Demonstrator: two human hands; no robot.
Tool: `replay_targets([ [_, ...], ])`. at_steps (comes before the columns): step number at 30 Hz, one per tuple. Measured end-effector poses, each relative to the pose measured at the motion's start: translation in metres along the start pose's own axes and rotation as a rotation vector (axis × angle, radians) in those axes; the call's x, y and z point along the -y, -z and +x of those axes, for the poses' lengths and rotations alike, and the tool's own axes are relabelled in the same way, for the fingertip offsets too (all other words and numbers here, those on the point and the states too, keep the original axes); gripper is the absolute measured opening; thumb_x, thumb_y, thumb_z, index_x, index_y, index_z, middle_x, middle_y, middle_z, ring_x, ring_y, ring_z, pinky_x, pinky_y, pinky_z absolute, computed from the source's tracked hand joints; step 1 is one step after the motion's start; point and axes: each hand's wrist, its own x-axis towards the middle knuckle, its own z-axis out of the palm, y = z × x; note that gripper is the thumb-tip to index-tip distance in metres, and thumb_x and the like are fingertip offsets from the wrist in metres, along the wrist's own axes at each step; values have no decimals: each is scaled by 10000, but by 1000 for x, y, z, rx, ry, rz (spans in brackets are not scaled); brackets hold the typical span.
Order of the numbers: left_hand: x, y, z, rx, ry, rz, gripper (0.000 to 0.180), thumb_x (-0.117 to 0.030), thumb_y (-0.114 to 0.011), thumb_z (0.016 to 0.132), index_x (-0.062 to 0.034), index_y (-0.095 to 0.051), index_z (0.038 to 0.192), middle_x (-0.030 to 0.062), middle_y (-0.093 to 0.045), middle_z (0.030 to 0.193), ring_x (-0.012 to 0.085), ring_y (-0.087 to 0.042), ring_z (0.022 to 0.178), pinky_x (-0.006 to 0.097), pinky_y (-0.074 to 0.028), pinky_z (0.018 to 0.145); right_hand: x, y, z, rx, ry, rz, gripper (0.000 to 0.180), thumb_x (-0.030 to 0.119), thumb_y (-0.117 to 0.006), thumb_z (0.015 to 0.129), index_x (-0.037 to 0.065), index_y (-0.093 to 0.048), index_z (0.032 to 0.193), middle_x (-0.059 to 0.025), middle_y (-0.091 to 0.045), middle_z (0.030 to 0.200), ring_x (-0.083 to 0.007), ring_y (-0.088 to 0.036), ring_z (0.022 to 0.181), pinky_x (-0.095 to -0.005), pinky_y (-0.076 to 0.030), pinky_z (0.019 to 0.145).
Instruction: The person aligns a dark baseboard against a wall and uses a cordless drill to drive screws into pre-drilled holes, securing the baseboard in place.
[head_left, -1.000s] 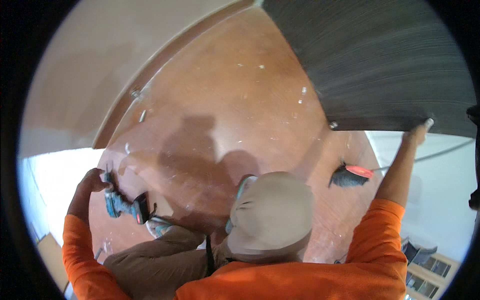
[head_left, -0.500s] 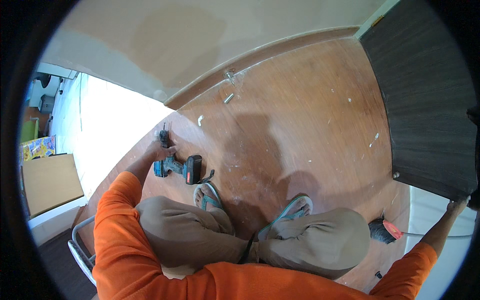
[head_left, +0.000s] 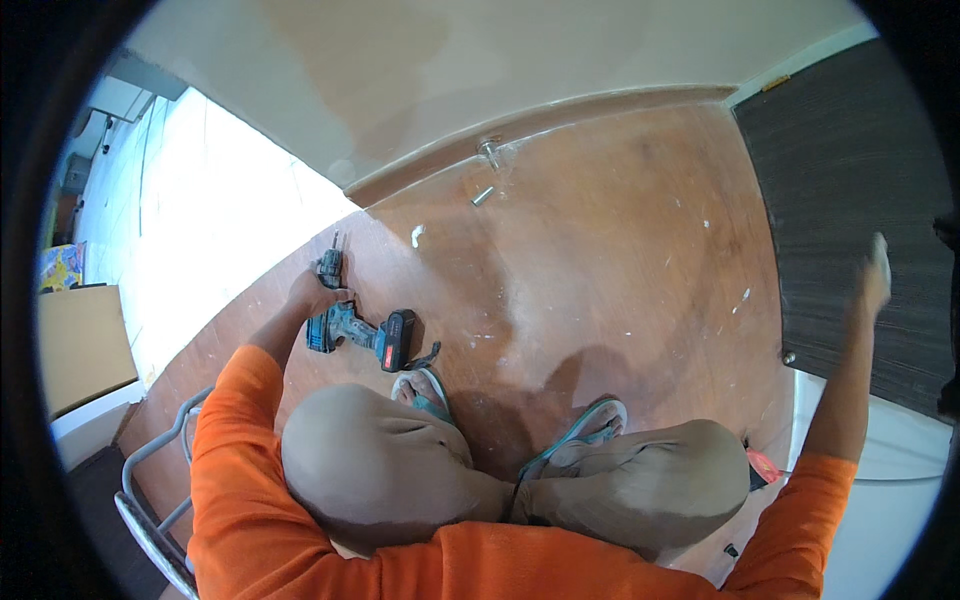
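A blue and black cordless drill (head_left: 345, 326) lies on its side on the wooden floor, its bit pointing away from me and its battery near my left foot. My left hand (head_left: 320, 292) is closed around the drill body just behind the chuck, fingertips on the near side. My right hand (head_left: 872, 285) is raised in front of the dark wood-grain door (head_left: 830, 190) at the right. Motion smears its fingers. Something pale shows at the fingertips, too blurred to name.
A short metal cylinder (head_left: 482, 196) lies near a metal door stop (head_left: 489, 150) by the skirting. A grey metal-tube frame (head_left: 150, 500) stands at my left. A red brush head (head_left: 764, 465) lies beyond my right knee. Cardboard (head_left: 85, 340) stands at far left.
My right hand has come away from the door's near lower corner and moved up in front of the door. My left hand stays on the drill. The view has shifted a little.
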Motion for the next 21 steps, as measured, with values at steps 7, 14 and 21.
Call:
replay_targets([
  [7,19,-1,-4,-12,-72,-336,857,-415,-874,692,26,-547,1350,249,-665,1243,359,-649,1159,410,-493,1025,261,-193,-110,776,526,-272,541,420,-618,1013,50,-600,1407,-209,-673,1284,-269,-674,1164,-408,-538,979],
  [14,16,3,-30,92,-58,-344,493,-406,-779,759,20,-729,1002,238,-742,967,372,-723,914,430,-555,848,377,-232,-267,1560,807,-496,692,671,-501,952,189,-572,1443,-229,-660,1295,-394,-596,1258,-502,-446,1076],
  [21,-14,13,-51,127,-153,-602,461,-371,-764,797,31,-707,1016,222,-721,932,338,-700,855,428,-550,818,314,-247,-348,1957,947,-170,853,540,-711,882,-20,-465,1476,-301,-575,1383,-444,-562,1278,-480,-412,1125],
])
